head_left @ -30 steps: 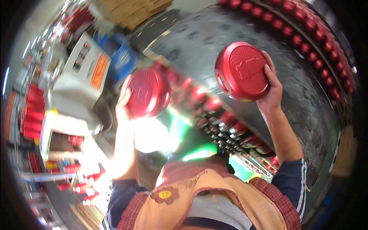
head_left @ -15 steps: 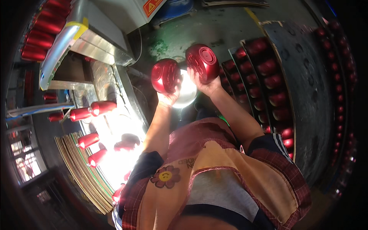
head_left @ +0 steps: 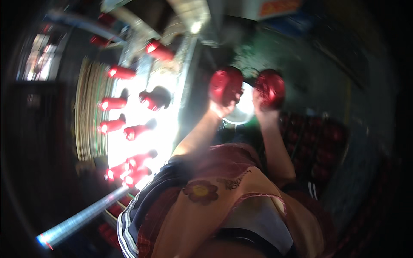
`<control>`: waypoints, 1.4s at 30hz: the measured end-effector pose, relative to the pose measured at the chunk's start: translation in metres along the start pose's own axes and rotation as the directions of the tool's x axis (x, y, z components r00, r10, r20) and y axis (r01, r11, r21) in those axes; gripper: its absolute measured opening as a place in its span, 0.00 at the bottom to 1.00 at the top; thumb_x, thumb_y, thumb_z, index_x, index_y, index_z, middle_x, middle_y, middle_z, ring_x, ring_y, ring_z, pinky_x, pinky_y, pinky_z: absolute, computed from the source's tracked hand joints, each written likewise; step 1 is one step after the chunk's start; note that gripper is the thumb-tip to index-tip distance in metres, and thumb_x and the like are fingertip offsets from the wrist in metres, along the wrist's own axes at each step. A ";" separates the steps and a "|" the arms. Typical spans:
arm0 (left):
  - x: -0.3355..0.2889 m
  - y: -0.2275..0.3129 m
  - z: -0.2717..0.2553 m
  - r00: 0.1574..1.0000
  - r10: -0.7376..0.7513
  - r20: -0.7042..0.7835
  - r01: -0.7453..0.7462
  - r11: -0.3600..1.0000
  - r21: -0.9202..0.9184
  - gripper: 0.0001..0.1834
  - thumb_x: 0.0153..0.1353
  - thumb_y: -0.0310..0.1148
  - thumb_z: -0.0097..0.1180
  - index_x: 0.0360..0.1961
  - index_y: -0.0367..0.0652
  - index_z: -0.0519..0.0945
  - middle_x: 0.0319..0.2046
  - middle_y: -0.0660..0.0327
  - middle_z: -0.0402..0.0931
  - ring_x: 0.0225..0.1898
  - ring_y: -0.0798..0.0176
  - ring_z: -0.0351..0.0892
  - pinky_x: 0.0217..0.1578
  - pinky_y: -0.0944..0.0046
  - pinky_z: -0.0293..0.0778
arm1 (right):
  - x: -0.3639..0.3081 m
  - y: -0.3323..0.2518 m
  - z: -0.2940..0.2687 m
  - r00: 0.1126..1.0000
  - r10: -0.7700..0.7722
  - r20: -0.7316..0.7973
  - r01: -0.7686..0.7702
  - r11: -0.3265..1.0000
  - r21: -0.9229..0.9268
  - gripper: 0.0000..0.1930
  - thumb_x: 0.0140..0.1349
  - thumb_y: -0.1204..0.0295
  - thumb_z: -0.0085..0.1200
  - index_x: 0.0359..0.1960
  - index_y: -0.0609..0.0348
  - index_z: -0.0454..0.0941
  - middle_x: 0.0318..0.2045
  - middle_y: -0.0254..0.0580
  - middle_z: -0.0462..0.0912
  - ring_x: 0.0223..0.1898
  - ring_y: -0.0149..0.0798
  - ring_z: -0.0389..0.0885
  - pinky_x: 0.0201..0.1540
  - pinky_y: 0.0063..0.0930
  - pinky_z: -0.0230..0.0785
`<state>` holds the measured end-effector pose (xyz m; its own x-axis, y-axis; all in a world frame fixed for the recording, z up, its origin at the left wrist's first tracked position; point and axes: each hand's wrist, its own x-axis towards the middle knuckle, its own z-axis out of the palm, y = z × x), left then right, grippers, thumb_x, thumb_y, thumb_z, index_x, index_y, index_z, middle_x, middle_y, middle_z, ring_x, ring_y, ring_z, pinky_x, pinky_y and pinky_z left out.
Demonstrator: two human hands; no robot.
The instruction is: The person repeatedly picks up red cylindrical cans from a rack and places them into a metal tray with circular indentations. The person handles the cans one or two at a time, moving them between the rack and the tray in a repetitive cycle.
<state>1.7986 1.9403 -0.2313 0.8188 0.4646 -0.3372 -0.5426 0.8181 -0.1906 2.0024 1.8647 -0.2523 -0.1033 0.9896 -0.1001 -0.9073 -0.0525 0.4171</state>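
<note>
Each of my hands has a shiny red bottle in it, both held up side by side with a small gap between them. My left hand (head_left: 222,109) grips the left red bottle (head_left: 224,85) from below and its inner side. The right red bottle (head_left: 272,88) rests in my right hand (head_left: 261,103), whose fingers wrap its inner side and are blurred. Beneath the bottles, between my hands, shows a bright white round surface (head_left: 239,112). On the brightly lit bench (head_left: 165,124) to my left lie several red bottles (head_left: 121,72), apart from my hands.
Flat boards (head_left: 88,112) stand stacked beyond the bench. A shiny metal tube (head_left: 84,216) slants off at lower left. To my right sit rows of red bottles (head_left: 318,144), dark and blurred. A blue object (head_left: 290,22) lies at the far end.
The view has swung left, so the bench shows more fully and the rows on the right less. Both hands keep their bottles; those have turned a little.
</note>
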 end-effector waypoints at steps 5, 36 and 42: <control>-0.017 0.024 -0.001 0.961 -0.094 0.258 0.125 0.987 -0.104 0.39 0.64 0.62 0.48 0.68 0.46 0.67 0.59 0.35 0.70 0.47 0.42 0.81 0.36 0.42 0.85 | 0.011 -0.029 -0.006 0.980 0.040 -0.194 -0.056 0.995 -0.080 0.29 0.65 0.53 0.51 0.63 0.60 0.72 0.59 0.56 0.76 0.58 0.61 0.74 0.53 0.47 0.78; -0.127 0.437 0.066 -0.147 0.891 0.429 0.612 -0.258 0.747 0.33 0.55 0.36 0.68 0.63 0.72 0.74 0.66 0.50 0.62 0.61 0.42 0.68 0.60 0.50 0.72 | 0.514 0.028 -0.038 0.945 0.183 0.272 0.247 -0.943 -0.225 0.35 0.53 0.76 0.65 0.65 0.34 0.75 0.67 0.63 0.66 0.58 0.55 0.74 0.60 0.40 0.69; -0.110 0.449 0.003 -0.177 0.905 0.387 0.676 -0.174 0.716 0.33 0.55 0.35 0.68 0.62 0.73 0.73 0.70 0.52 0.55 0.63 0.40 0.64 0.57 0.47 0.74 | 0.363 0.023 0.007 0.952 0.191 0.240 0.279 -0.864 -0.418 0.24 0.61 0.79 0.59 0.60 0.52 0.77 0.57 0.44 0.75 0.57 0.40 0.75 0.54 0.29 0.74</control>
<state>1.4658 2.2572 -0.2772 -0.5636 0.7891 0.2444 0.7822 0.4146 0.4650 1.9469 2.2236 -0.2725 -0.1737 0.9641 0.2010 0.5851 0.2652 -0.7664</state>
